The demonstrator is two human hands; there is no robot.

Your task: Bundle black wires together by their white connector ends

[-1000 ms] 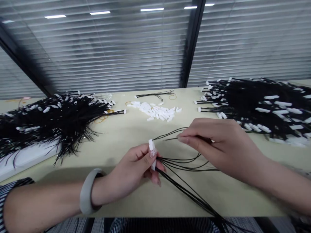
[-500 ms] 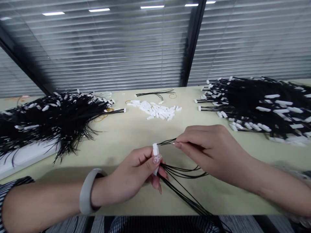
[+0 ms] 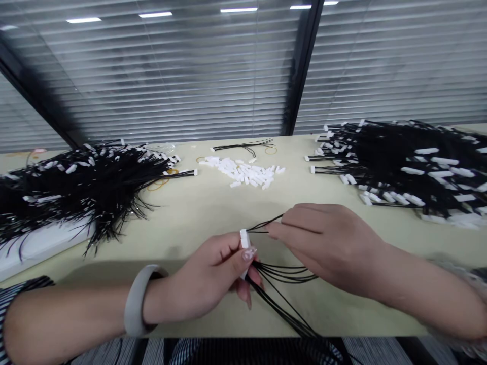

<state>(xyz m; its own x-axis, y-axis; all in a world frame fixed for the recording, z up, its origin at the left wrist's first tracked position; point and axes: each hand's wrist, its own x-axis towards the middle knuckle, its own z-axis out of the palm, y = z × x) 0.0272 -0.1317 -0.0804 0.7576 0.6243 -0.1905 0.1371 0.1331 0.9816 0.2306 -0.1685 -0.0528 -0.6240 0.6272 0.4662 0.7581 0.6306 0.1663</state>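
At 6 o'clock on the worktop (image 3: 198, 213), the left hand (image 3: 213, 274) has its fingers closed on a small white housing (image 3: 244, 238), held upright; the right hand (image 3: 323, 246), at its 3 o'clock, pinches a black wire (image 3: 262, 224) whose tip meets the housing's top. Other wires (image 3: 285, 274) trail loose below, so this piece looks part done. Spare housings (image 3: 247, 172) lie at 12 o'clock, with white-tipped wire heaps at 9 (image 3: 76, 187) and 3 (image 3: 399, 162)
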